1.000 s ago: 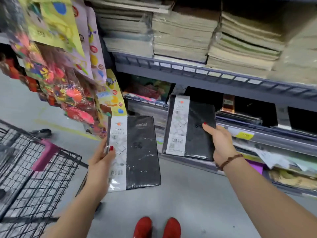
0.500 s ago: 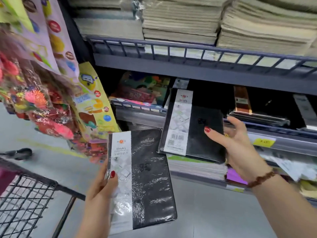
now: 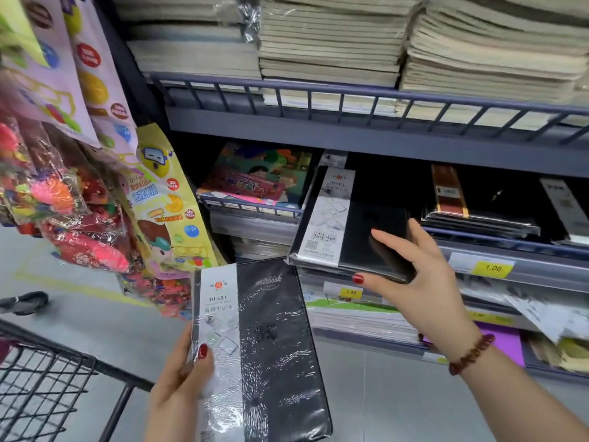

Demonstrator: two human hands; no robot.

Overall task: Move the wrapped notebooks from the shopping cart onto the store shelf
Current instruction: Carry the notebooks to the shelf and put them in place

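My left hand point(image 3: 180, 384) grips a black wrapped notebook point(image 3: 274, 339) with a white "DIARY" band by its left edge, held low in front of the shelves. My right hand point(image 3: 417, 275) holds a second black wrapped notebook point(image 3: 338, 224) at its near right corner, thumb underneath and fingers on top. That notebook lies half inside the middle shelf point(image 3: 510, 253), over the rail, its near end sticking out. The black wire shopping cart point(image 3: 41, 387) shows at the lower left; its inside is mostly out of view.
Stacks of beige notebooks point(image 3: 328, 43) fill the upper shelf. Colourful books point(image 3: 258, 180) lie left of the notebook slot, black wrapped diaries point(image 3: 478, 218) to its right. Hanging toy packets point(image 3: 79, 186) crowd the left. Yellow price tags point(image 3: 492, 268) line the shelf edge.
My right hand has pushed its notebook further onto the middle shelf and shifted to the near corner. The view moved closer to the shelves; the left notebook stays held low.
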